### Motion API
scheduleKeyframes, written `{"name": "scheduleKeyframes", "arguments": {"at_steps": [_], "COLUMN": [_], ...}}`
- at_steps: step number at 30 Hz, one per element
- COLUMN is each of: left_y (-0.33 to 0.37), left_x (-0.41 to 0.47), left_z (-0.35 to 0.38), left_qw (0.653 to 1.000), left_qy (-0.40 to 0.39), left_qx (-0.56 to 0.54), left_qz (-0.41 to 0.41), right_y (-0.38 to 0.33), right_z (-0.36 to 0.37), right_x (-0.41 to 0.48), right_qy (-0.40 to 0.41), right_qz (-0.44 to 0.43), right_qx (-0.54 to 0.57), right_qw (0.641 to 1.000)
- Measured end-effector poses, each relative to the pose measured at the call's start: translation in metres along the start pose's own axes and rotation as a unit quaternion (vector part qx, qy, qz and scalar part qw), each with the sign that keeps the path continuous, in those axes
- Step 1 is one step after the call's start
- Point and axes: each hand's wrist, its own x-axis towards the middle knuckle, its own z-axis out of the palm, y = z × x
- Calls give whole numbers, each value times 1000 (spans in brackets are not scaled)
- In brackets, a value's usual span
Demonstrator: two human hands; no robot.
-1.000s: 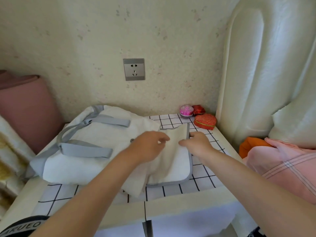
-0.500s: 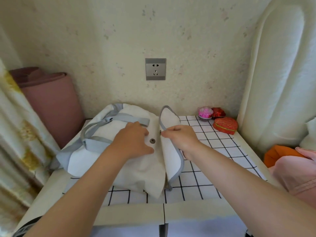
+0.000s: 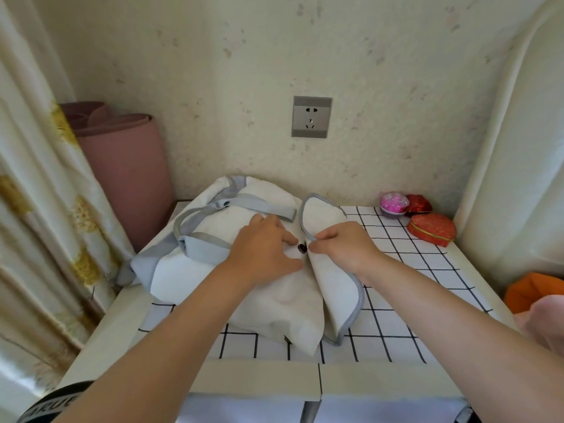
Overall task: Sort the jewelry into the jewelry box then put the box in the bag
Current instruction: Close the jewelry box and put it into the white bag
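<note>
A white cloth bag (image 3: 287, 303) with grey straps and grey trim lies on the small table. My left hand (image 3: 262, 250) rests flat on the bag's body, fingers beside a dark snap button (image 3: 302, 248). My right hand (image 3: 341, 245) pinches the grey-edged flap (image 3: 335, 294) and holds it raised on edge, just right of the button. At the back right corner sit a red heart-shaped jewelry box (image 3: 432, 229), a smaller dark red box (image 3: 419, 204) and a round container of pink beads (image 3: 393, 203). The bag's inside is hidden.
The table (image 3: 412, 288) has a white top with a black grid. A wall with a socket (image 3: 311, 116) stands behind. A rolled pink mat (image 3: 128, 160) and a curtain (image 3: 39, 209) are left; a white padded headboard (image 3: 512, 166) and orange and pink fabric (image 3: 534, 297) are right.
My right hand has lifted the flap from lying flat to standing on edge, uncovering the snap button. The view has swung left and down. My left hand stays on the bag.
</note>
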Motion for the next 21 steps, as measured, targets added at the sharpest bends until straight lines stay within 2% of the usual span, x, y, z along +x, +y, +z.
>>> {"name": "scheduleKeyframes", "arguments": {"at_steps": [10, 15, 21], "left_y": [-11, -13, -17], "left_x": [-1, -2, -3], "left_z": [9, 7, 1], "left_qw": [999, 999, 997], "left_qy": [-12, -31, -65], "left_qx": [-26, -27, 11], "left_qz": [30, 30, 41], "right_y": [-1, 4, 8], "right_z": [7, 9, -2], "right_x": [-14, -8, -7], "right_qy": [-31, -2, -10], "right_qz": [-75, -68, -12], "right_qx": [-76, -104, 6], "right_qw": [994, 992, 1000]}}
